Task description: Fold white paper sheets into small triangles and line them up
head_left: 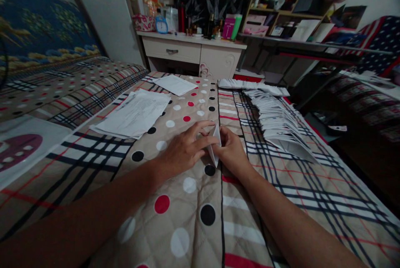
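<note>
A small piece of folded white paper (214,155) stands nearly upright over the bedspread, between my two hands. My left hand (190,143) reaches it from the left, fingers bent and fingertips against its face. From the right, my right hand (231,147) pinches its edge between thumb and fingers. To the left lies a stack of printed sheets (137,112), with another white sheet (176,84) beyond it. On the right a long row of folded papers (278,118) leans piece against piece, and a second row of folded papers (250,85) lies behind it.
The quilted bedspread (179,241) has dots and plaid stripes. A white cabinet (175,47) with bottles and a blue clock (161,24) stands beyond the bed. A cluttered desk (290,41) is at back right. A clear plastic sheet (40,135) lies far left.
</note>
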